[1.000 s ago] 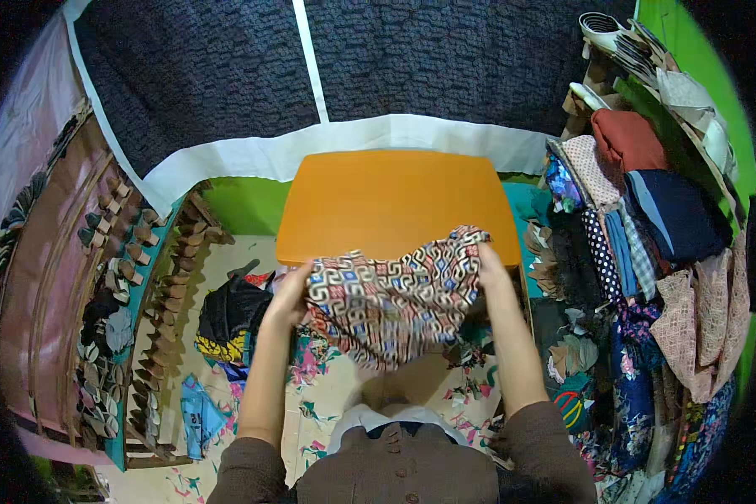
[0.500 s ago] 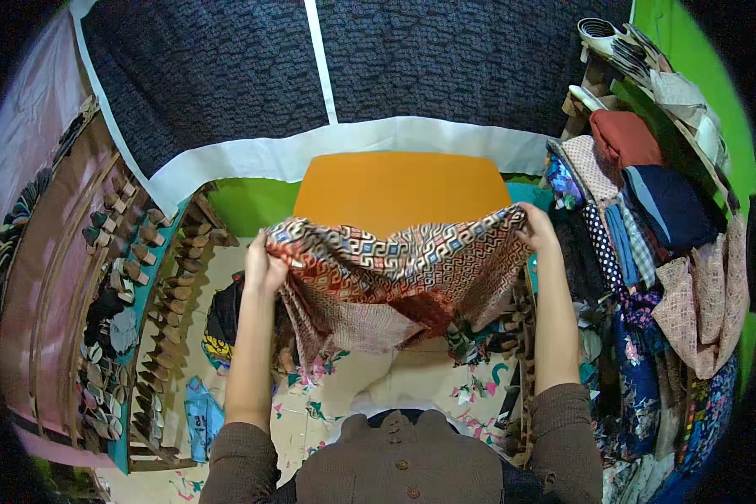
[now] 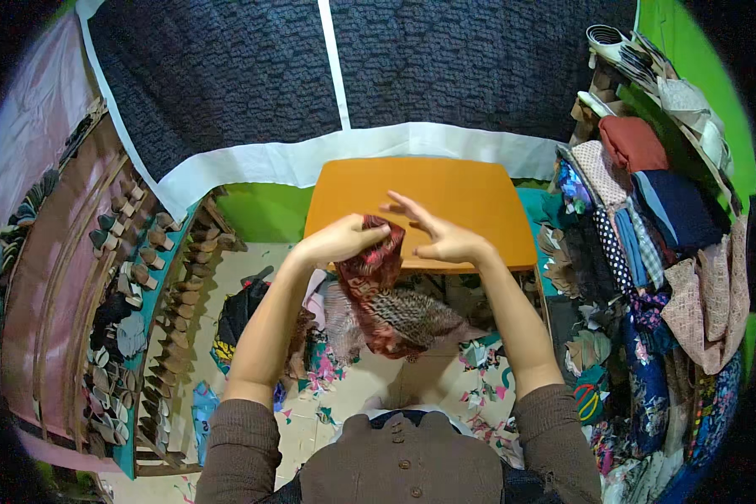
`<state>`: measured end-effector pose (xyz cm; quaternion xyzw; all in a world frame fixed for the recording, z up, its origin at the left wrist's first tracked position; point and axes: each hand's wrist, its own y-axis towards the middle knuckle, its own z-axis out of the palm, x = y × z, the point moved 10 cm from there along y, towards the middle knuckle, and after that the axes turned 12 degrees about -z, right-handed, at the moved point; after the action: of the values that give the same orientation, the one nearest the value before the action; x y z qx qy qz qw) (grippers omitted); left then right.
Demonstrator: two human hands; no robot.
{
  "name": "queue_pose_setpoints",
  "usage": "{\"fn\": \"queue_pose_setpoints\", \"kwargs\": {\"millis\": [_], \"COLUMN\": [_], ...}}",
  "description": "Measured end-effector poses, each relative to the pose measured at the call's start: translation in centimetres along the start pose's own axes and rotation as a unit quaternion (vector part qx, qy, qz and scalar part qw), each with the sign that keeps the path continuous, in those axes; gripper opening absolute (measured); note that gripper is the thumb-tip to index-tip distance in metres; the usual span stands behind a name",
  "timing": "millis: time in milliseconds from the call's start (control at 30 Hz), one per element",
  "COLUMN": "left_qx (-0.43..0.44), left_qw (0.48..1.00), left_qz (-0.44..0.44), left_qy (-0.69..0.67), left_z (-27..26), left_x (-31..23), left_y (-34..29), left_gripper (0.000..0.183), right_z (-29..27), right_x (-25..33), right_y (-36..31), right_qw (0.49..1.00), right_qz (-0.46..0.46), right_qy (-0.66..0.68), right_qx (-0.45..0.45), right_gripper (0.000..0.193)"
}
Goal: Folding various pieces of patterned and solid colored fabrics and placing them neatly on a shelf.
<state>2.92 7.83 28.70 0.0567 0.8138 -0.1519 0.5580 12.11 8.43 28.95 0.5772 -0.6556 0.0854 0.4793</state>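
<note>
A patterned cloth (image 3: 376, 286) in red, black and pale tones hangs bunched before the near edge of an orange table (image 3: 420, 189). My left hand (image 3: 344, 239) pinches it near its top, and the folds drop toward the floor, blurred by motion at the lower right. Just right of the cloth is my right hand (image 3: 449, 239), its fingers spread and apart from the fabric, above the table's near edge.
Wooden shoe lasts (image 3: 181, 294) line racks on the left. Folded fabrics (image 3: 634, 143) are stacked on the right. Colourful scraps (image 3: 323, 370) litter the tiled floor. A dark curtain (image 3: 227, 84) with a white border hangs behind the table.
The cloth was stretched wide between both hands; it now hangs gathered from my left hand. My right hand has let go, and both hands have come together toward the middle.
</note>
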Motion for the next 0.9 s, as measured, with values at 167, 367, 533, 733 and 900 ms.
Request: {"fn": "queue_pose_setpoints", "kwargs": {"millis": [167, 367, 533, 733, 900], "left_qx": [0.118, 0.020, -0.150, -0.143, -0.163], "left_qw": [0.967, 0.974, 0.974, 0.972, 0.849], "left_qz": [-0.020, -0.046, 0.017, 0.005, -0.091], "left_qy": [0.226, 0.220, 0.170, 0.187, 0.493], "left_z": [1.0, -8.6, -15.0, -13.2, -11.3], "left_x": [-1.1, 0.0, 0.5, 2.0, 6.2], "left_y": [-2.0, -4.7, -6.2, -5.0, -2.7], "left_gripper": [0.035, 0.031, 0.027, 0.063, 0.048], "right_z": [6.9, 5.9, -2.1, -11.7, -13.9], "right_x": [-5.2, -5.3, -8.8, -8.0, -2.9], "right_y": [-0.9, -3.0, -7.0, -10.4, -7.9], "right_qw": [0.967, 0.929, 0.931, 0.932, 0.949], "right_qz": [0.139, 0.193, 0.323, 0.134, 0.109], "right_qy": [0.089, -0.185, -0.141, 0.055, -0.147], "right_qx": [0.196, 0.257, 0.096, -0.333, -0.257], "right_gripper": [0.076, 0.077, 0.036, 0.035, 0.023]}}
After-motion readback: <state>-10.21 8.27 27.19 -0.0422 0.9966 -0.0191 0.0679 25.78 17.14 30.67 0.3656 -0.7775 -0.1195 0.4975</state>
